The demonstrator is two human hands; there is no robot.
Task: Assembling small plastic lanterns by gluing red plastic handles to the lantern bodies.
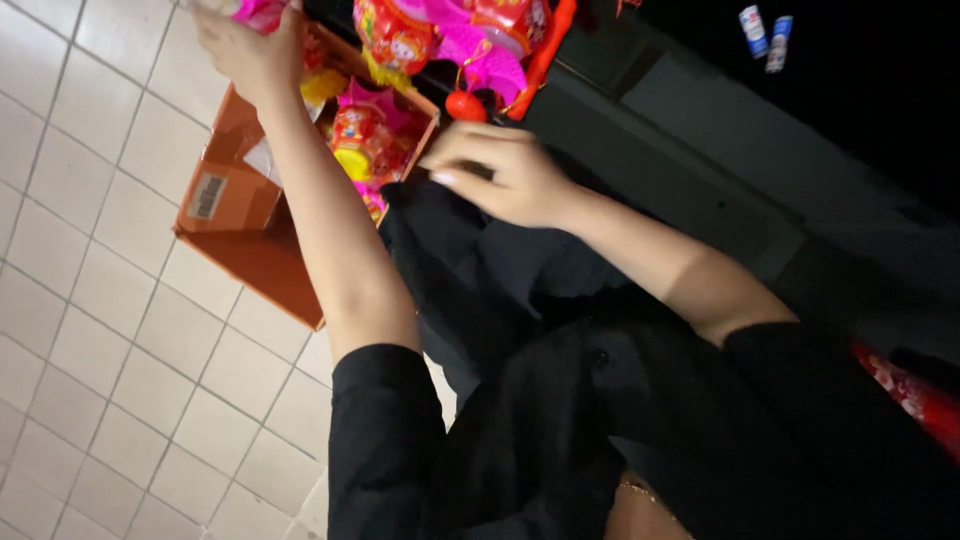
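Left hand (245,45) is up at the top edge, closed around a pink toy (258,12) right above the orange cardboard box (250,235) full of colourful lanterns on the tiled floor (90,330). Right hand (500,170) pinches some black fabric (450,260) beside the box, fingers curled.

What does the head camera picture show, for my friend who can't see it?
A person in black sleeves reaches over an open orange cardboard box of bright red, pink and yellow toy lanterns. The left hand lifts a pink item; the right hand rests on dark cloth. The floor is pale tile.
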